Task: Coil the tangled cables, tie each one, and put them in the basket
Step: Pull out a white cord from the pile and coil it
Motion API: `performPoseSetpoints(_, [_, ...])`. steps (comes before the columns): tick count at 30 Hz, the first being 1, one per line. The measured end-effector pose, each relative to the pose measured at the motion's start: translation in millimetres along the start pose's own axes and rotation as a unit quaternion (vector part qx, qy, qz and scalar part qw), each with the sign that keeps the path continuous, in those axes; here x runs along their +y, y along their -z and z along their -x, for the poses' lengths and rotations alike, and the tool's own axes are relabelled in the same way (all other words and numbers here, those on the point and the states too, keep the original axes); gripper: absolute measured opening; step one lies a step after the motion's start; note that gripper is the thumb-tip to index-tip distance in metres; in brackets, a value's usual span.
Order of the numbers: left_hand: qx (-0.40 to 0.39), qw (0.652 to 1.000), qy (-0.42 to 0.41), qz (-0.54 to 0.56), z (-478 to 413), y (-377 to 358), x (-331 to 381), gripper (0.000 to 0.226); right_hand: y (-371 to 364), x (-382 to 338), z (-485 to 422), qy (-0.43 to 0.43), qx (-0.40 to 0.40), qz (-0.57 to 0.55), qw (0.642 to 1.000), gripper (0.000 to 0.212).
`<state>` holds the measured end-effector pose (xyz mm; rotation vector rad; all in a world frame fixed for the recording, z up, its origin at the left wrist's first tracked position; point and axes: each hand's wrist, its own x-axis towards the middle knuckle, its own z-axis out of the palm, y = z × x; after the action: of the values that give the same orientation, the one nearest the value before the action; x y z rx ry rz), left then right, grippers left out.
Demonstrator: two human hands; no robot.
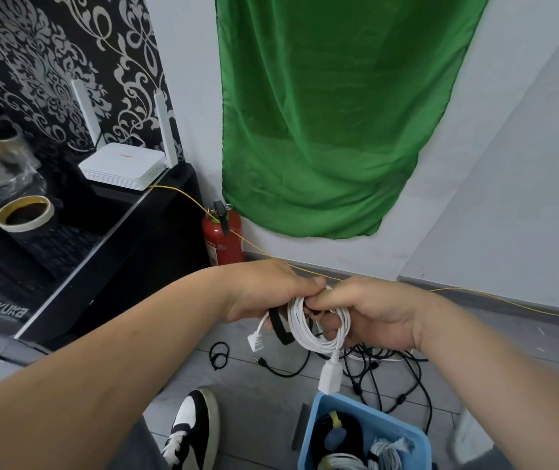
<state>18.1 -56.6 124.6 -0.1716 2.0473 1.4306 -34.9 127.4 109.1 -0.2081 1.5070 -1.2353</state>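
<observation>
White cable (318, 329): neat round coil, two white connectors dangling; held above the blue basket (325, 407).
Black strap (280, 329): hangs at the coil's left side.
Left hand (264, 293): pinches coil's top.
Right hand (373, 310): fingers curled through coil.
Black cables (390, 378): tangled on floor.

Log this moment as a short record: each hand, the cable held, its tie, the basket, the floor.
left hand: pinches the top of the white cable coil
right hand: fingers curled through the same coil, holding it
white cable coil: wound, held in the air, both plug ends dangling
black strap: one end hangs loose beside the coil; the rest is hidden by fingers
blue basket: below the hands, holds coiled cables
floor: black cables lie tangled beyond the basket
</observation>
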Motion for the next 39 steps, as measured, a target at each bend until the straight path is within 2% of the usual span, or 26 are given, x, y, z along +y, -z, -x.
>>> performPoseSetpoints(2, [0.018,0.998,0.003,-0.062,0,0,1,0.056,0,2,-4,-0.002,0.015,-0.019,1.0,0.005])
performPoseSetpoints(4, [0.051,0.993,0.006,-0.102,0,-1,0,0.059,0,5,-7,0.0,0.029,-0.05,0.998,0.021])
performPoseSetpoints(6, [0.085,0.993,0.0,-0.084,0,-1,0,0.06,0,6,-9,0.016,0.023,-0.098,0.995,0.02])
performPoseSetpoints(9, [0.107,0.994,-0.018,-0.01,-1,3,0,0.054,1,2,-5,0.049,-0.006,-0.185,0.982,0.004])
performPoseSetpoints(12, [0.124,0.992,-0.038,0.005,-3,7,-3,0.054,2,-1,-4,0.065,-0.008,-0.235,0.97,0.01])
performPoseSetpoints(14, [0.163,0.985,-0.064,-0.004,-5,7,-4,0.05,0,0,-7,0.078,-0.002,-0.233,0.969,0.01])
performPoseSetpoints(17, [0.224,0.967,-0.122,-0.005,-1,14,-1,0.027,-1,-1,-9,0.096,0.021,-0.238,0.966,0.009])
performPoseSetpoints(20, [0.225,0.964,-0.141,0.006,3,23,-2,0.013,3,-5,-5,0.116,0.033,-0.244,0.962,0.01])
performPoseSetpoints(23, [0.246,0.957,-0.155,-0.012,3,20,-3,0.014,5,-6,-3,0.137,0.028,-0.235,0.962,0.016])
performPoseSetpoints(28, [0.302,0.931,-0.183,-0.091,6,15,4,0.014,3,-4,-5,0.162,0.056,-0.196,0.965,0.015])
performPoseSetpoints(32, [0.351,0.905,-0.207,-0.126,7,9,10,0.013,0,-7,-2,0.171,0.064,-0.182,0.966,0.029])
performPoseSetpoints(36, [0.381,0.9,-0.185,-0.104,7,6,14,0.016,-3,-10,2,0.176,0.06,-0.162,0.969,0.036])
performPoseSetpoints(39, [0.373,0.914,-0.157,-0.016,9,3,18,0.021,-3,-6,-2,0.17,0.103,-0.152,0.968,0.037])
